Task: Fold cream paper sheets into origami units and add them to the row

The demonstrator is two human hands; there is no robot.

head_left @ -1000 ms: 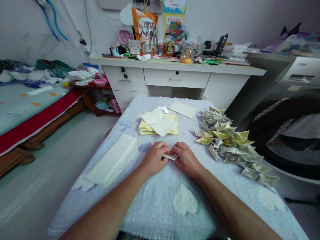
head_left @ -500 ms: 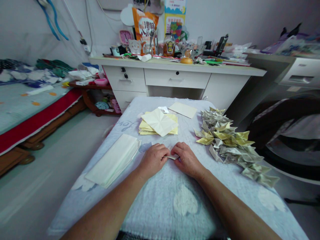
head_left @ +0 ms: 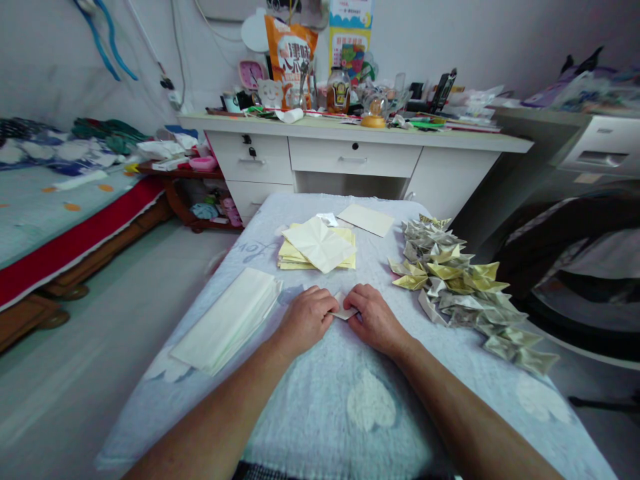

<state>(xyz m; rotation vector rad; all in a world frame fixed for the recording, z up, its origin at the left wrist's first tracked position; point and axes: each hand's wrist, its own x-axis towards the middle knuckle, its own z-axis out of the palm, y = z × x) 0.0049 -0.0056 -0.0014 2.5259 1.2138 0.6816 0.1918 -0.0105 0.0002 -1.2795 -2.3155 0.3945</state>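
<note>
Cloth [head_left: 320,400] stretches from held paper [head_left: 344,308] to near edge [head_left: 273,463].

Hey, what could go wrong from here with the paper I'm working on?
The small paper is pinched at its edges between your left hand and right hand, so uneven pressure might crease it crookedly. The cloth underneath looks soft, which could make crisp folds harder. Your left forearm lies near the long white paper stack and might nudge it.
</note>
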